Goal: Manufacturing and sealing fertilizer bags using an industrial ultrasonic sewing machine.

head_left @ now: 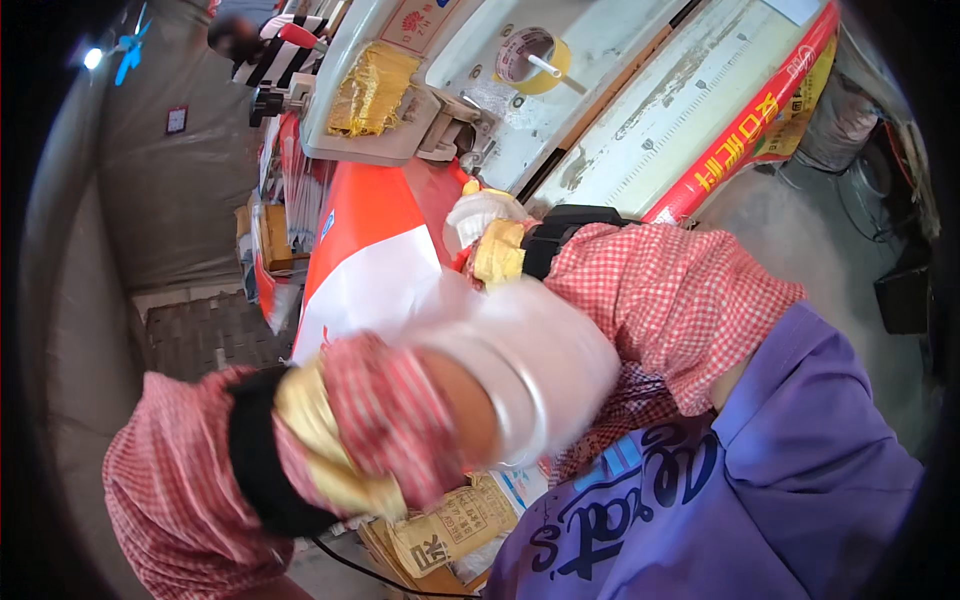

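A large red and white woven sack [365, 255] hangs below the head of a sewing machine [385, 95]. My right hand [487, 212], in a white glove with yellowish fingertips, is at the sack's upper right edge beside the machine's needle end. Its fingers look closed on the sack's edge, though the grip is partly hidden. My left hand [545, 350] crosses in front of the sack toward my body, smeared by motion in a pale glove. Its fingers cannot be made out. Both forearms wear red-and-white checked sleeves with black bands.
A yellow-rimmed tape roll [530, 62] lies on the machine bed. A pale worktop [650, 130] with ruler marks runs to the right, edged by a red strip [750, 130]. Stacked sacks [300, 190] stand behind the sack, and brown packaging [450, 525] lies below my left arm.
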Motion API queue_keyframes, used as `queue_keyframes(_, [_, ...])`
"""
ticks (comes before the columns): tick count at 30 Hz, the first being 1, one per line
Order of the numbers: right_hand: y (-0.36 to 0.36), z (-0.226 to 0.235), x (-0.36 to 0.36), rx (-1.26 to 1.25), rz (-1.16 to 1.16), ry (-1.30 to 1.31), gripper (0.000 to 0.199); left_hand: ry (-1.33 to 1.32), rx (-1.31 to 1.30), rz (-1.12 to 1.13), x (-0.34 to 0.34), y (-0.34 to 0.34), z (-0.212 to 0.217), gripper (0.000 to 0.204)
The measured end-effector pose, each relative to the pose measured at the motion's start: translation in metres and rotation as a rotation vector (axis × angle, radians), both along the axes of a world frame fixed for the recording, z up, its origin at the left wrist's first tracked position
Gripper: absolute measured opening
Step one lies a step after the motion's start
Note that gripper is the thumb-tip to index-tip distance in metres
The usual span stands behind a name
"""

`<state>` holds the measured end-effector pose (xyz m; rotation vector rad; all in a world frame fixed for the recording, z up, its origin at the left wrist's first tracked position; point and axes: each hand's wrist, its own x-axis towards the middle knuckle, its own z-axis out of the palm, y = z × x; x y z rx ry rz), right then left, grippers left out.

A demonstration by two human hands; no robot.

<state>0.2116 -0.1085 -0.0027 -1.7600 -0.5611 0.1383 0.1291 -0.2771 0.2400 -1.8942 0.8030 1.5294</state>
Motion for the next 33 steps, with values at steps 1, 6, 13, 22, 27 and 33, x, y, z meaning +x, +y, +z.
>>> queue_keyframes(1, [-0.003, -0.007, 0.009, 0.085, 0.015, 0.034, 0.026, -0.048, -0.001, -0.007, 0.009, 0.016, 0.0, 0.014])
queue_keyframes(6, [0.014, -0.029, -0.018, 0.484, 0.095, 0.218, 0.027, -0.432, 0.377, -0.152, 0.053, 0.043, 0.089, 0.012])
queue_keyframes(13, [0.029, -0.074, -0.015, 1.066, 0.231, 0.478, 0.028, 0.106, -0.158, 0.041, -0.075, 0.041, 0.03, 0.008])
queue_keyframes(22, [0.033, -0.094, 0.002, 1.489, 0.588, 0.538, 0.029, -0.209, -0.225, 0.134, -0.041, 0.019, -0.011, 0.015])
queue_keyframes(27, [0.065, -0.084, 0.014, 1.648, 0.494, 0.118, 0.032, -0.208, -0.49, 0.017, 0.007, 0.075, 0.009, 0.024])
queue_keyframes(33, [-0.082, 0.046, -0.064, -0.306, -0.054, -0.348, 0.016, -0.421, -0.28, -0.45, 0.051, 0.14, 0.051, 0.021])
